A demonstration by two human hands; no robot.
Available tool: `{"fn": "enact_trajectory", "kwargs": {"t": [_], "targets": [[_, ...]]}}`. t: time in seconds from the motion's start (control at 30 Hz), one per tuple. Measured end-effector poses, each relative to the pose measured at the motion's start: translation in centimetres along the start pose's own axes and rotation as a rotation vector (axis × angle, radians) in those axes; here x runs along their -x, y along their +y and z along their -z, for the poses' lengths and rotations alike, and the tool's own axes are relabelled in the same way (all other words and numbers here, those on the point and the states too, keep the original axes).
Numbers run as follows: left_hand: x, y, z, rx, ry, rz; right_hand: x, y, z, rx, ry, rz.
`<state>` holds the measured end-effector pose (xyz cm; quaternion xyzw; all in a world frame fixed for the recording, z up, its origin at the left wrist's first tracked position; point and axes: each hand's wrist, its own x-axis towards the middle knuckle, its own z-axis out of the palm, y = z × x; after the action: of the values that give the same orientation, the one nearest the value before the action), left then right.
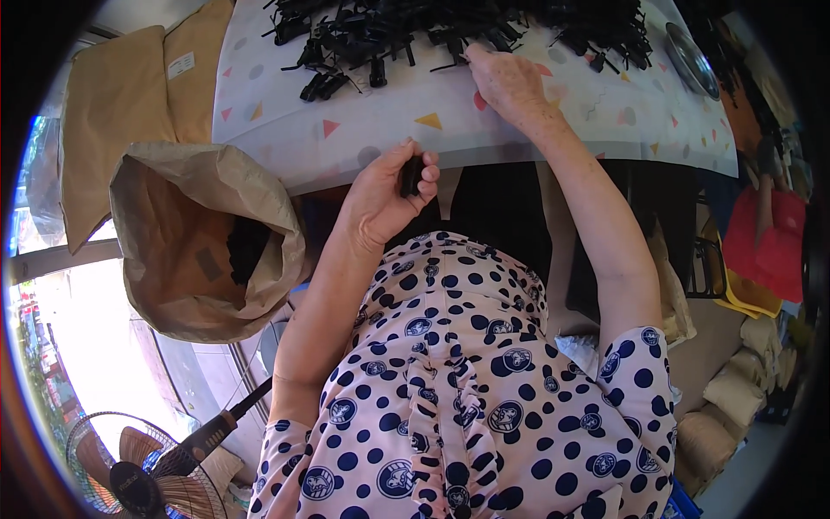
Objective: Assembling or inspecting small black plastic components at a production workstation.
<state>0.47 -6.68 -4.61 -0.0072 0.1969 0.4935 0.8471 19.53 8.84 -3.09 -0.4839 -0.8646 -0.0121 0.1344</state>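
My left hand point(385, 192) is closed around a small black plastic part point(412, 176), held just in front of the table's near edge. Its fingers hide much of the part's shape. Over the table, my right hand point(512, 85) has its fingertips pinched together at the near edge of a pile of black plastic parts point(363, 39). A thin black part point(447, 67) shows beside those fingertips. The parts look like small housings with thin stems, heaped and tangled. Several lie loose at the pile's near left side.
A patterned white cloth point(510, 151) covers the table. Left of my left arm stands an open brown paper sack point(151, 259) with black pieces inside. A metal bowl point(692, 60) sits at the table's right. A fan point(138, 484) stands lower left, and brown sacks point(112, 112) lean behind.
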Motion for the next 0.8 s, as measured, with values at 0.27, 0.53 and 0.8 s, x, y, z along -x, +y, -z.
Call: {"fn": "enact_trajectory", "kwargs": {"t": [0.27,0.53,0.8], "targets": [[-1.5,-0.2,-4.3,-0.558,0.101,-0.423,4.0,-4.8,1.1,-0.790,0.303,0.041],[0.0,-1.2,-4.4,-0.710,-0.037,-0.545,9.1,-8.8,2.6,-1.251,0.156,-0.156],[0.2,-2.5,-3.7,-0.641,0.046,-0.509,11.8,-9.6,1.1,-1.181,0.273,-0.132]]}}
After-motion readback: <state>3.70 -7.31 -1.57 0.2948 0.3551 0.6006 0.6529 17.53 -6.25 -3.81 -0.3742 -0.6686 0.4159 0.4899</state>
